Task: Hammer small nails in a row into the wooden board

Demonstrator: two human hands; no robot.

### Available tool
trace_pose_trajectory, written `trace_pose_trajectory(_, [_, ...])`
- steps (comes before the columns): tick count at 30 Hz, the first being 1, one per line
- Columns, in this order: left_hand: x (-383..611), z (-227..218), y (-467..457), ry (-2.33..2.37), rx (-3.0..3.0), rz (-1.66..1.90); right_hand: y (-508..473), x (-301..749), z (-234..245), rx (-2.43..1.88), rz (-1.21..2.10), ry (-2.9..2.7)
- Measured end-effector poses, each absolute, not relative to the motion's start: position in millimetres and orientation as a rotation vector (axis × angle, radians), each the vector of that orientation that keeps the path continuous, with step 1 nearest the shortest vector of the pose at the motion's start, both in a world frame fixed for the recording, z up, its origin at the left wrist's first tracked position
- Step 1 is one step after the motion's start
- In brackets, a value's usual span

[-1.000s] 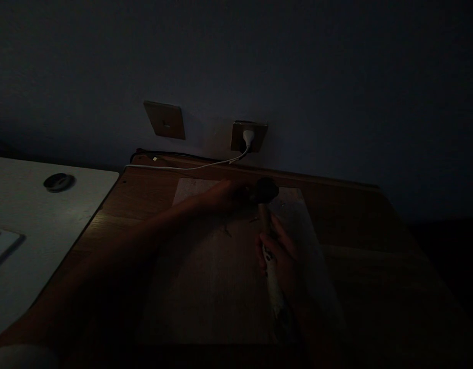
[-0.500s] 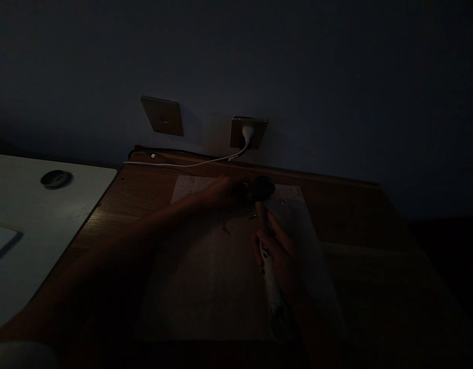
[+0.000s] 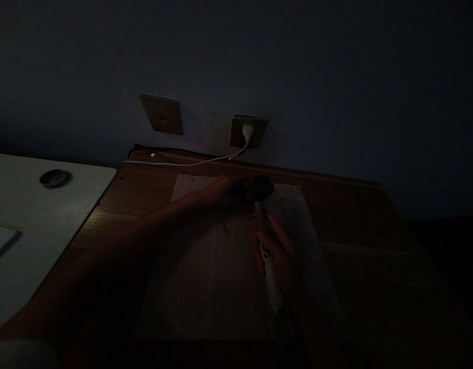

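My right hand (image 3: 278, 251) is wrapped round the handle of a hammer (image 3: 261, 189), whose dark head points away from me. Beside the hammer head, my left hand (image 3: 224, 190) reaches over the far part of a flat board (image 3: 205, 277). Its fingers are lost in shadow behind the head, so what they hold cannot be made out. A small shiny nail-like piece (image 3: 252, 216) lies on the board near the handle, and a thin dark piece (image 3: 226, 227) lies to its left. The light is very dim.
The board rests on a wooden tabletop (image 3: 359, 225) against the wall. A white cable (image 3: 182, 164) runs along the back to a plug in a wall socket (image 3: 236, 130). At left, a white surface (image 3: 21, 195) bears a dark round object (image 3: 55, 178).
Both hands and the hammer stay almost where they were. The hammer head has shifted by a hair, and the picture has grown slightly darker.
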State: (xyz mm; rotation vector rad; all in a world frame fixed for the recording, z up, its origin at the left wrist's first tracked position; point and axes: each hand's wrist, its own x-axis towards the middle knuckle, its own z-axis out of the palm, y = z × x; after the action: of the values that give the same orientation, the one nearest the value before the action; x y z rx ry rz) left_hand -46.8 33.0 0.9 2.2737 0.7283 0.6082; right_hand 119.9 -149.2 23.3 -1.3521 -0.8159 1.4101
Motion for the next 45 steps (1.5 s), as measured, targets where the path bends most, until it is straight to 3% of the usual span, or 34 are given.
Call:
trace_pose_trajectory(8, [-46.7, 18.8, 23.3, 0.684, 2.579, 0.626, -146.9, 127.9, 27.9, -1.276, 1.286, -0.815])
trace_pose_trajectory(13, [-34.1, 28.8, -4.5, 0.378, 3.081, 0.491, -143.9, 131.2, 27.5, -1.239, 1.279, -0.710])
trace_pose_trajectory(18, [-26.1, 22.9, -21.4, 0.296, 3.224, 0.467, -144.0, 130.9, 25.2, -1.215, 1.306, -0.719])
trace_pose_trajectory(25, [-34.2, 32.9, -15.2, 0.300, 3.139, 0.454, -146.2, 132.8, 22.5, -1.226, 1.299, -0.730])
trace_pose_trajectory(33, [-70.4, 17.6, 35.7, 0.726, 2.375, 0.552, -145.1, 131.9, 30.7, -1.263, 1.317, -0.736])
trace_pose_trajectory(45, [-77.5, 8.6, 41.4, 0.725, 2.342, 0.533, -146.3, 132.0, 29.0, -1.267, 1.320, -0.714])
